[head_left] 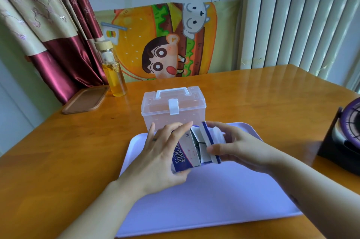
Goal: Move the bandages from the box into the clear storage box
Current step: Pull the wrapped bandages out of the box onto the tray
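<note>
A blue and white cardboard bandage box (187,154) is held between both hands above the lilac tray (204,195). My left hand (162,157) grips its left side, fingers stretched over the top. My right hand (236,146) grips the right side, thumb on an opened blue-edged flap. White bandage wrappers (217,134) stick out of the open end by my right fingers. Just behind stands the clear storage box (173,107), its lid down and white latch closed.
The wooden table (253,100) holds a glass bottle with yellow liquid (113,71) and a brown lid (85,100) at the back left. A dark purple fan-like device (344,135) sits at the right edge. Curtains hang behind on the left.
</note>
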